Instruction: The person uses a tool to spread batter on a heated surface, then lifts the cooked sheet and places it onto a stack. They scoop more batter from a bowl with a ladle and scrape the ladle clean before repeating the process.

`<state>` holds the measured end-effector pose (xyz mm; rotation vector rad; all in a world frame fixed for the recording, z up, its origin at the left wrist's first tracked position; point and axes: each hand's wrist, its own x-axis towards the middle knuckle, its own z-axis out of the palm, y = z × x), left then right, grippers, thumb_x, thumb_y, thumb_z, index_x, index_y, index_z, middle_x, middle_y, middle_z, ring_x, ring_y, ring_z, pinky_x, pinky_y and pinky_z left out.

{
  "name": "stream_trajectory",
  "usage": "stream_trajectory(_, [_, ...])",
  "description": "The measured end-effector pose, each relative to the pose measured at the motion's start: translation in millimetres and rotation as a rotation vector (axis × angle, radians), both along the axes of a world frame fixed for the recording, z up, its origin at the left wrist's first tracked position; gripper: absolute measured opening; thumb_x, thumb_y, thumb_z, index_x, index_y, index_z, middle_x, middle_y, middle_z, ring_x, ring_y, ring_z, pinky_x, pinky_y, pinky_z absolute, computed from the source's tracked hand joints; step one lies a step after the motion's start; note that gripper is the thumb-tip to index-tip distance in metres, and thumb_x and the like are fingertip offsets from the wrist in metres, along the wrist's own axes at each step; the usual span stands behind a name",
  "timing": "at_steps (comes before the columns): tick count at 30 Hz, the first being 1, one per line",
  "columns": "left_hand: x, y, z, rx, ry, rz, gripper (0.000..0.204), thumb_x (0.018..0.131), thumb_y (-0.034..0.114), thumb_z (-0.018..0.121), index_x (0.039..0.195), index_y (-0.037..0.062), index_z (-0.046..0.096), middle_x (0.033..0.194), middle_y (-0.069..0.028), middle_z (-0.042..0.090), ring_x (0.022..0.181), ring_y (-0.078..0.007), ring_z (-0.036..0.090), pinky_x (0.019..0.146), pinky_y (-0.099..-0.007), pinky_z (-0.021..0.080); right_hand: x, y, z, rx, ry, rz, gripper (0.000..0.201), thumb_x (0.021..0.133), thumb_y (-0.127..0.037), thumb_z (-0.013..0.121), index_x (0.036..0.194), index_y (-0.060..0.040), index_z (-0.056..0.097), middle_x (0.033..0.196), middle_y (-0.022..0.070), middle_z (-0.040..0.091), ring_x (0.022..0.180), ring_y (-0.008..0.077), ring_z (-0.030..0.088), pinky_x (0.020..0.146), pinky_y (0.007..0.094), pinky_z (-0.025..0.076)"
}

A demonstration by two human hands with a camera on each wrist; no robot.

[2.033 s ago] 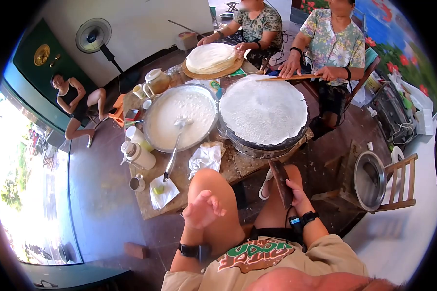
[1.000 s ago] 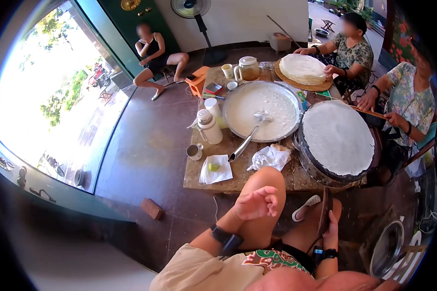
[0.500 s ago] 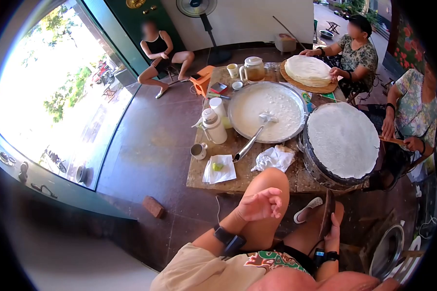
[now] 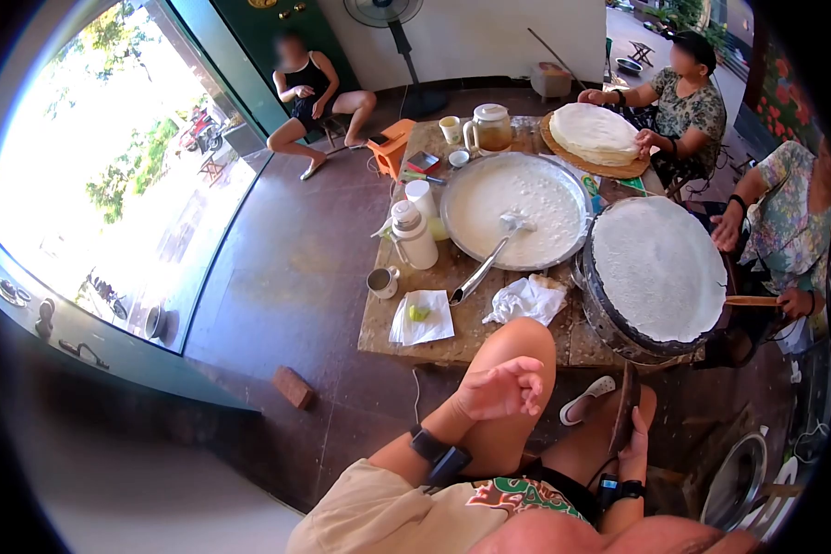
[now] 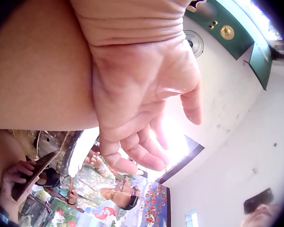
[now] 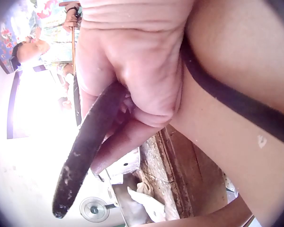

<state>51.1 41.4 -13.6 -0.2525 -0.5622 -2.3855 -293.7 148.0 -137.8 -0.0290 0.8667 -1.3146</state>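
In the head view my left hand (image 4: 500,388) hovers by my raised knee with its fingers loosely bent and nothing in them. The left wrist view shows its palm and relaxed fingers (image 5: 137,151) against my leg. Lower right, my right hand (image 4: 635,436) grips a thin dark wooden board (image 4: 626,406), which stands edge-up over my other thigh. In the right wrist view this board (image 6: 87,146) runs out from between thumb and fingers. Beyond it on the table is a round black griddle (image 4: 608,323) with a white sheet of batter (image 4: 660,268) spread over it.
A wide pan (image 4: 452,217) of white batter holds a ladle (image 4: 480,270). Around it on the wooden table (image 4: 379,342) are a thermos (image 4: 414,242), a glass jug (image 4: 491,129), a mug (image 4: 383,283) and a crumpled cloth (image 4: 526,300). Stacked pancakes (image 4: 596,134) lie at the back, where people sit.
My head view has swung left. My hands keep their pose. The person at the right has drawn a wooden stick off the griddle and taken one hand from it.
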Motion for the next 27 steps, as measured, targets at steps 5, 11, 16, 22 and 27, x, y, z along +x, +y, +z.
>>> stream_trajectory(5, [-0.1,-1.0,0.1,0.0,0.018,-0.008,0.063,0.082,0.043,0.057,0.133,0.0098,0.04,0.11,-0.0132,0.053,0.094,-0.0223,0.056,0.091,-0.0429,0.038,-4.0,0.3,-2.7,-0.091,-0.042,0.058,0.033,0.091,-0.029,0.056,0.116,-0.0075,0.056,0.102,0.0059,0.066,0.085,0.0191,0.064,0.073,0.0303,0.053])
stream_trajectory(11, [0.6,-1.1,-1.4,0.009,0.02,-0.013,0.064,0.082,0.043,0.058,0.133,0.0093,0.04,0.111,-0.0132,0.053,0.094,-0.0223,0.056,0.091,-0.0429,0.038,-2.5,0.3,-2.1,-0.109,-0.034,0.044,0.037,0.091,-0.028,0.056,0.12,-0.0054,0.054,0.112,0.0076,0.063,0.099,0.0219,0.061,0.088,0.0341,0.049])
stream_trajectory(16, [-0.2,-1.2,-1.6,0.001,0.022,-0.008,0.065,0.081,0.044,0.059,0.133,0.0093,0.04,0.111,-0.0131,0.053,0.094,-0.0221,0.055,0.09,-0.0424,0.038,-1.6,-0.5,1.3,-0.067,-0.006,0.044,0.035,0.09,-0.028,0.057,0.117,-0.0061,0.056,0.107,0.0063,0.064,0.093,0.0201,0.063,0.081,0.0317,0.051])
stream_trajectory(22, [-0.2,-2.0,-2.5,0.01,0.018,-0.021,0.066,0.081,0.044,0.059,0.133,0.0092,0.039,0.111,-0.0133,0.053,0.095,-0.0224,0.055,0.091,-0.0426,0.038,4.3,-1.9,11.8,0.005,0.08,0.02,0.031,0.089,-0.032,0.059,0.106,-0.0065,0.062,0.092,0.0049,0.067,0.078,0.0171,0.064,0.069,0.0274,0.052])
stream_trajectory(27, [1.1,-4.3,-5.6,-0.056,0.055,-0.035,0.068,0.082,0.044,0.059,0.136,0.0087,0.037,0.112,-0.0147,0.052,0.102,-0.0253,0.054,0.095,-0.0455,0.038,9.6,-2.5,17.6,0.057,0.064,-0.058,0.036,0.09,-0.025,0.058,0.12,-0.0039,0.055,0.11,0.0083,0.063,0.101,0.0223,0.059,0.09,0.0343,0.046])
